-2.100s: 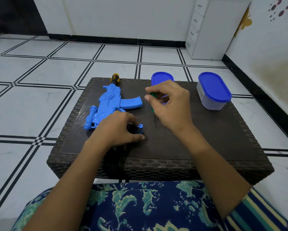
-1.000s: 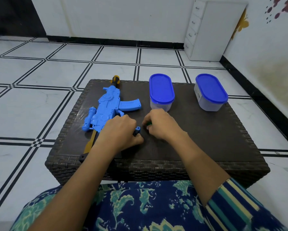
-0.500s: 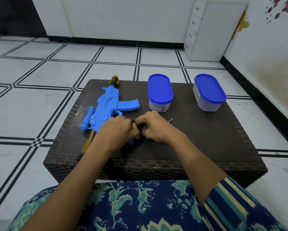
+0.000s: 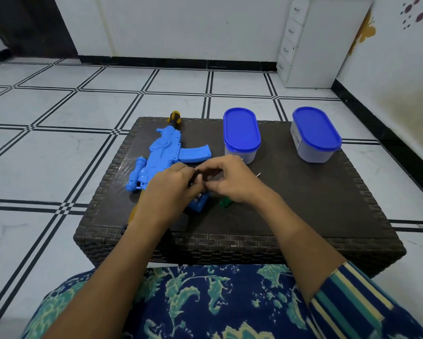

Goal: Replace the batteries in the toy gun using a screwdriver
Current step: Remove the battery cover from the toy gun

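The blue toy gun [image 4: 166,152] lies on the dark wicker table [image 4: 303,204], with its muzzle pointing away from me and its grip [image 4: 199,204] near my hands. My left hand [image 4: 171,185] and my right hand [image 4: 234,183] meet over the grip. The fingertips of both pinch a small black part [image 4: 197,176] at the gun's grip. The green-handled screwdriver [image 4: 225,203] lies on the table under my right hand, and its metal tip [image 4: 258,174] shows past the hand. No batteries are visible.
Two clear containers with blue lids stand at the back of the table, one in the middle [image 4: 241,133] and one at the right [image 4: 315,133]. A white drawer cabinet [image 4: 310,42] stands on the tiled floor against the far wall. My patterned lap is at the table's near edge.
My right hand brought the screwdriver down, laid it on the table, and moved left to join my left hand at the black part on the gun's grip.
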Action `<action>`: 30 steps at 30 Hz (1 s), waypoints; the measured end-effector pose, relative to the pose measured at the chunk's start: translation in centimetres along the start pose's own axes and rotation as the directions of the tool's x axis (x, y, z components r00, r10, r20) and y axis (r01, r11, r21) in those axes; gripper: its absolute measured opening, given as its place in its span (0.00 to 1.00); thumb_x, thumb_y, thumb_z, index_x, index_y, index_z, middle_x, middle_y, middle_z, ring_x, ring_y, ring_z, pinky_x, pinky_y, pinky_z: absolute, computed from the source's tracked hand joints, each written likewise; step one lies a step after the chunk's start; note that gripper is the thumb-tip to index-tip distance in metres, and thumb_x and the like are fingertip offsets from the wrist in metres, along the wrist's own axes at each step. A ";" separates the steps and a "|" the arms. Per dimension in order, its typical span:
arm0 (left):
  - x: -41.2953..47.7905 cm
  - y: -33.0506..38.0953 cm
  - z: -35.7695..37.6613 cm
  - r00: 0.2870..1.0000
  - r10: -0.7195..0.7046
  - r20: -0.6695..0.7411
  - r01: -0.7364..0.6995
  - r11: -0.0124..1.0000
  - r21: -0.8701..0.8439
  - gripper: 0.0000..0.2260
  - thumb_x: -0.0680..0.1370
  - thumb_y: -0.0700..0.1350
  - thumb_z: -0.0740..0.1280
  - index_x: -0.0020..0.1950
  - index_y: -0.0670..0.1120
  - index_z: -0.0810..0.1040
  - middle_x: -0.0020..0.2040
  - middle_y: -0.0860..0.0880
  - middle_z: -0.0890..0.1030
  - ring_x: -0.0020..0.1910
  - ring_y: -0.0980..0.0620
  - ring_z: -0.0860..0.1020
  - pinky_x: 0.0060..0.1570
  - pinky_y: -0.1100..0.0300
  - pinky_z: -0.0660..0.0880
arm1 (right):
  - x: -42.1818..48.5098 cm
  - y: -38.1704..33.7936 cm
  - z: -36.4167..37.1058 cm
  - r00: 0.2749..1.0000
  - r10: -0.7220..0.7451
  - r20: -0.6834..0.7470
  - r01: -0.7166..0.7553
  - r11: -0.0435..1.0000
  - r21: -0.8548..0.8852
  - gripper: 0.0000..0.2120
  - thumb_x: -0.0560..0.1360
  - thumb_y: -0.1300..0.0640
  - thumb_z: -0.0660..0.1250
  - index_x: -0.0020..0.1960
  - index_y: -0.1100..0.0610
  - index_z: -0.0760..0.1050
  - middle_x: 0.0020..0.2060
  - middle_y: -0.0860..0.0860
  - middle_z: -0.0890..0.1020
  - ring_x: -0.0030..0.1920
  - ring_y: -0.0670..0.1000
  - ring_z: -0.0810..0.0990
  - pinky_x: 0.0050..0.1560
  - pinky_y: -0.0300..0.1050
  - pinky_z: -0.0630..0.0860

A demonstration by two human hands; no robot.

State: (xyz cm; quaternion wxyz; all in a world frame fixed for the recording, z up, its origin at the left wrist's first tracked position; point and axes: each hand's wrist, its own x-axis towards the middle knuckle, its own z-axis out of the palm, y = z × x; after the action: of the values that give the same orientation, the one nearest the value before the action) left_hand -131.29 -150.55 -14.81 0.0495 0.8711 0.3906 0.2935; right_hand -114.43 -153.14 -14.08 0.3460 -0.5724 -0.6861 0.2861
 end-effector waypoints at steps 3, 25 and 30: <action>0.0 0.0 0.1 0.998 0.045 -0.048 -0.046 0.999 -0.017 0.15 0.78 0.48 0.60 0.43 0.39 0.80 0.39 0.43 0.79 0.34 0.41 0.77 0.31 0.50 0.74 | 0.1 -0.3 0.1 0.997 -0.046 -0.064 0.046 0.999 -0.008 0.12 0.72 0.68 0.72 0.53 0.59 0.83 0.45 0.51 0.85 0.47 0.47 0.83 0.47 0.35 0.78; 3.1 0.8 3.0 0.864 -0.426 0.268 0.500 0.663 -0.557 0.09 0.79 0.46 0.67 0.41 0.50 0.84 0.33 0.43 0.83 0.37 0.44 0.83 0.43 0.51 0.80 | -0.8 1.6 -1.9 0.914 0.404 0.040 -0.398 0.871 0.286 0.11 0.80 0.62 0.63 0.59 0.57 0.81 0.47 0.54 0.83 0.43 0.49 0.81 0.34 0.40 0.78; 4.1 0.9 3.3 0.783 -0.451 0.428 0.616 0.470 -0.632 0.08 0.78 0.39 0.66 0.45 0.47 0.84 0.38 0.44 0.84 0.39 0.49 0.81 0.38 0.60 0.77 | -1.2 2.3 -2.6 0.890 0.455 -0.036 -0.427 0.858 0.285 0.12 0.79 0.63 0.63 0.56 0.57 0.83 0.43 0.54 0.82 0.36 0.47 0.76 0.30 0.39 0.73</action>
State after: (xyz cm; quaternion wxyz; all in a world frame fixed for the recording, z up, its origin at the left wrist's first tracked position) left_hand -126.82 -147.80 -15.29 0.5292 0.6288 0.4807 0.3059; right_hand -110.83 -153.94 -14.51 0.3806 -0.6757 -0.4727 0.4185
